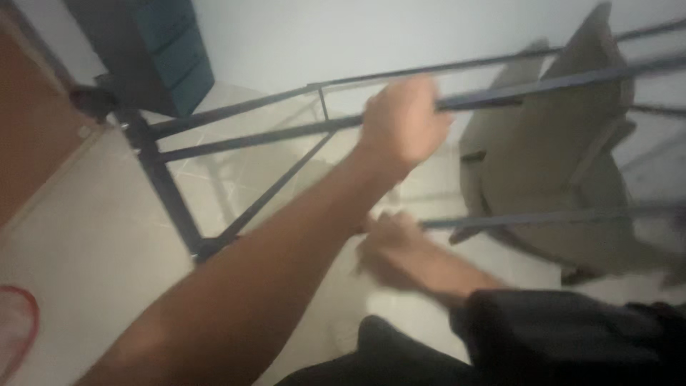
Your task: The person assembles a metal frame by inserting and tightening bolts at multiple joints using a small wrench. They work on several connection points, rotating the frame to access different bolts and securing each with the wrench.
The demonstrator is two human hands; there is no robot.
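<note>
Pale floor tiles (93, 236) and a plain light wall (286, 36) fill the background, with a brown door (28, 121) at the far left and a dark teal box (153, 50) in the far corner. Across the middle I see a black metal frame (236, 139), thin bars welded into a rectangle, lying tilted over the floor rather than standing on its legs. A grey chair (557, 164) sits behind the bars on the right, seen through them.

My left hand (401, 125) is curled tight around the upper bar, fingers wrapped over it, arm stretched out from the near left. I judge this grip steadies the frame's weight so it doesn't swing. My right hand (396, 250) is lower and nearer, at the end of the lower bar (536, 216); it is blurred, so I cannot tell if it is clamped on the bar or merely touching it. A dark sleeve covers that forearm at the near right.

Near the left edge, part of a red-rimmed round thing (16, 329) lies on the floor, well apart from the frame
</note>
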